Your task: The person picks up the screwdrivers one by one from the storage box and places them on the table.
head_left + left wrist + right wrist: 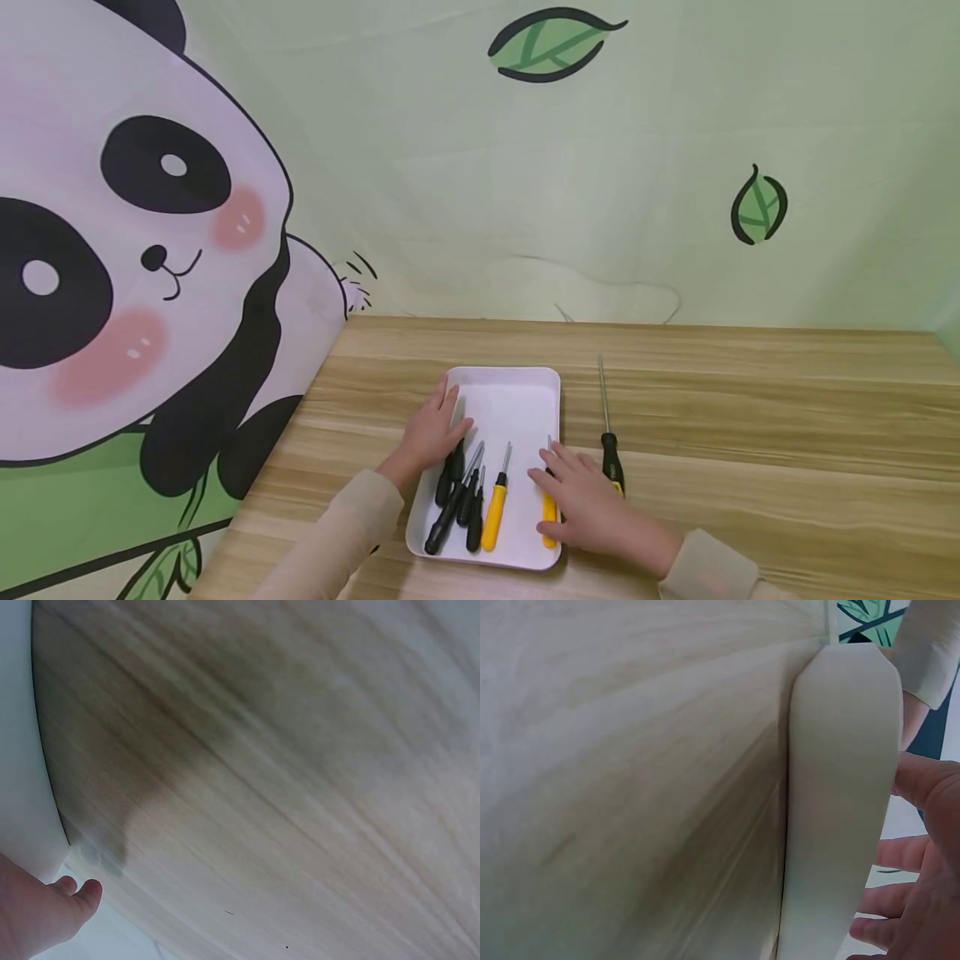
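A white tray [517,408] lies on the table with several screwdrivers in it. Black-handled screwdrivers [446,517] cluster at its left, and a yellow screwdriver [494,512] lies near the middle. My left hand [429,433] rests at the left rim, fingers extended. On the opposite side, my right hand [588,504] lies at the right rim with spread fingers, partly covering another yellow screwdriver [550,508] inside. Each wrist view shows the tray's outer wall [22,750] and part of a hand; the right fingers [892,900] reach over the rim.
A long screwdriver [611,454] with a black and yellow handle lies on the wooden table [750,417], right of the tray and partly behind the right hand. Behind the table hangs a pale green backdrop [420,167] with a panda and leaves.
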The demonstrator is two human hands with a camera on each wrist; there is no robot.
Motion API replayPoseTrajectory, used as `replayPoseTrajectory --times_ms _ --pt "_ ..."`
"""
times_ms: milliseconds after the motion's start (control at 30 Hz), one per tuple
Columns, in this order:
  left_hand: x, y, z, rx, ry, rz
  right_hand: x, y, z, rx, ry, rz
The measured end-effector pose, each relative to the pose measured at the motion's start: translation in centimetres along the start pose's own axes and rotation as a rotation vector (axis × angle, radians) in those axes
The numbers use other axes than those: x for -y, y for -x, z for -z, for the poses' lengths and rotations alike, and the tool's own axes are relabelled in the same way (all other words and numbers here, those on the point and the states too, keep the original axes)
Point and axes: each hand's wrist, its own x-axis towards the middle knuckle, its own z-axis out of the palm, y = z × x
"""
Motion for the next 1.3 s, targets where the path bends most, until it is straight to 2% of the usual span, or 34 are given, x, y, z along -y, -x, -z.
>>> replayPoseTrajectory --times_ms 133,367,733,1000,1300 --pt "0.0 0.0 0.0 0.002 0.005 0.004 0.2 -0.1 -0.2 -0.008 0.071 0.016" --pt "0.1 0.1 0.1 -0.002 0.008 -0.012 0.6 -0.2 0.1 -0.052 0.123 0.036" --pt "0.1 0.0 -0.1 -0.008 0.007 -0.015 0.9 -0.6 0.1 -0.053 0.241 0.007" --pt "0.1 0.0 0.0 0.011 0.013 0.003 1.4 -0.9 0.4 -0.020 0.277 -0.002" --pt "0.1 0.0 0.0 0.002 0.020 -0.002 1.6 -1.2 0.4 0.092 0.271 -0.029"
